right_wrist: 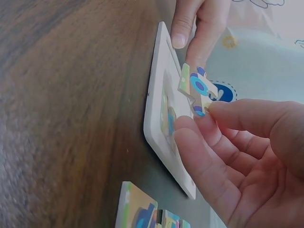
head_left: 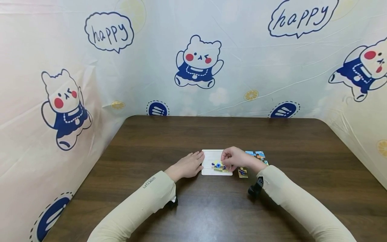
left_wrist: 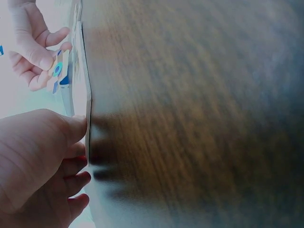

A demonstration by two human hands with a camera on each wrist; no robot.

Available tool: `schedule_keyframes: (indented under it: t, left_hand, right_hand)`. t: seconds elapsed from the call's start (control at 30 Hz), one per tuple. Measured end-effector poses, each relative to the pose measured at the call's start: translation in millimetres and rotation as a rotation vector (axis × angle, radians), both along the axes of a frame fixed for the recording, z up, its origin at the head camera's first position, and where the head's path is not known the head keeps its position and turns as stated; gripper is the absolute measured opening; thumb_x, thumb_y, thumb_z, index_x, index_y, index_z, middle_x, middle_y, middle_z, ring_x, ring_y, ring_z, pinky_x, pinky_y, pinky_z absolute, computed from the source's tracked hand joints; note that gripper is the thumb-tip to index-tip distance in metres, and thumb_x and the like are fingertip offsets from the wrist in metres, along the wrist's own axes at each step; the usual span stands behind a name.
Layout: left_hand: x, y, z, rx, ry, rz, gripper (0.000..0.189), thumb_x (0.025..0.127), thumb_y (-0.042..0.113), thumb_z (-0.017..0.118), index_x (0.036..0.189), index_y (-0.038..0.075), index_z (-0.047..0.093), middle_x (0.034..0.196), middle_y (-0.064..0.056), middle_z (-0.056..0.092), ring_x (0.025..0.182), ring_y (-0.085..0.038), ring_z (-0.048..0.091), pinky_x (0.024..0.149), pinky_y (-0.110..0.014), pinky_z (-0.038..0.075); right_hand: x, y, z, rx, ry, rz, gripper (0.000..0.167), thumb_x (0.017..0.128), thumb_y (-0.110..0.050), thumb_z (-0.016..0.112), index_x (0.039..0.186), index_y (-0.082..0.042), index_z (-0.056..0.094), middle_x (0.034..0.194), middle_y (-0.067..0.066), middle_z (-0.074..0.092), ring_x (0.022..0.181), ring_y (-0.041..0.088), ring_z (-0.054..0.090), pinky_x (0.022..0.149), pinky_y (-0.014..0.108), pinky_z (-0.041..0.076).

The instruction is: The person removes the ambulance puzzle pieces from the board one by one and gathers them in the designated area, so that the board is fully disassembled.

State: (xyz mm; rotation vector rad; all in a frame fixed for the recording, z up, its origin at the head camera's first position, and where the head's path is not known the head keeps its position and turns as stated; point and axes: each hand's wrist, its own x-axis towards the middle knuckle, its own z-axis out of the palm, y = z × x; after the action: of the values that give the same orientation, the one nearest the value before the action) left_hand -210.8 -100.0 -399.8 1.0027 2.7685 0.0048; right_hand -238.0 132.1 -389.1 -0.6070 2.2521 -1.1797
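Observation:
Between thumb and fingers, my right hand [head_left: 235,158] pinches a jigsaw piece [right_wrist: 198,88] with a blue ring on it. It is tilted above a white puzzle tray [head_left: 207,169], clear of the tray in the right wrist view. Another jigsaw piece [right_wrist: 165,116] lies inside the tray, partly hidden by the right fingers. My left hand [head_left: 188,165] rests at the tray's left edge, its fingers fairly straight and touching the rim. The left wrist view shows the left hand [left_wrist: 42,161] along that edge, with the right hand [left_wrist: 35,45] and its piece beyond.
Just right of the tray lies a loose jigsaw piece [head_left: 243,172]. Several more loose pieces [head_left: 259,154] sit behind the right wrist, partly hidden. All rest on a dark wooden table [head_left: 169,141], with a printed cloth [head_left: 242,60] hanging behind it.

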Motion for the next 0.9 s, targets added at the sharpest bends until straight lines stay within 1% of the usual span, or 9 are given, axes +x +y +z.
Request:
schedule_keyframes:
  t: [0.13, 0.3, 0.57, 0.8, 0.9]
  left_hand:
    - [-0.3, 0.2, -0.5, -0.005, -0.004, 0.004, 0.051, 0.098, 0.024, 0.044, 0.14, -0.003, 0.034, 0.145, -0.018, 0.029, 0.133, -0.03, 0.026, 0.106, -0.041, 0.023]
    - [-1.3, 0.6, -1.6, -0.012, -0.006, 0.01, 0.051, 0.098, 0.024, 0.044, 0.14, -0.003, 0.033, 0.145, -0.017, 0.029, 0.133, -0.028, 0.025, 0.106, -0.04, 0.022]
    - [-1.6, 0.0, -1.6, 0.002, 0.009, -0.01, 0.05, 0.098, 0.023, 0.044, 0.139, -0.004, 0.034, 0.144, -0.018, 0.03, 0.132, -0.031, 0.027, 0.106, -0.042, 0.024]
    - [-1.2, -0.6, -1.8, -0.002, 0.01, -0.013, 0.05, 0.098, 0.023, 0.044, 0.139, -0.004, 0.034, 0.144, -0.019, 0.03, 0.132, -0.031, 0.028, 0.106, -0.042, 0.024]
    - [-1.3, -1.0, -2.1, 0.003, 0.016, -0.021, 0.05, 0.098, 0.023, 0.045, 0.138, -0.005, 0.035, 0.144, -0.02, 0.031, 0.132, -0.031, 0.029, 0.105, -0.042, 0.025]
  right_hand:
    - [0.6, 2.6, 3.6, 0.009, 0.021, -0.003, 0.004, 0.087, -0.001, 0.059, 0.084, 0.001, 0.057, 0.072, 0.011, 0.057, 0.063, 0.022, 0.058, 0.054, 0.038, 0.053]
    - [0.2, 7.1, 8.5, 0.025, 0.029, -0.017, 0.005, 0.087, -0.003, 0.059, 0.084, -0.001, 0.057, 0.074, 0.011, 0.058, 0.066, 0.023, 0.059, 0.055, 0.037, 0.054]
    - [-1.4, 16.6, 11.8, 0.002, 0.049, -0.023, 0.004, 0.086, -0.003, 0.06, 0.083, 0.0, 0.058, 0.071, 0.013, 0.057, 0.065, 0.026, 0.058, 0.054, 0.036, 0.053]
    - [-3.9, 26.1, 10.1, 0.007, 0.02, -0.062, 0.005, 0.087, -0.003, 0.059, 0.083, 0.0, 0.058, 0.07, 0.011, 0.057, 0.065, 0.023, 0.057, 0.055, 0.035, 0.053]
    - [-3.2, 31.1, 11.2, 0.008, 0.019, -0.063, 0.006, 0.088, -0.004, 0.059, 0.083, 0.0, 0.058, 0.071, 0.011, 0.057, 0.065, 0.023, 0.056, 0.058, 0.038, 0.053]
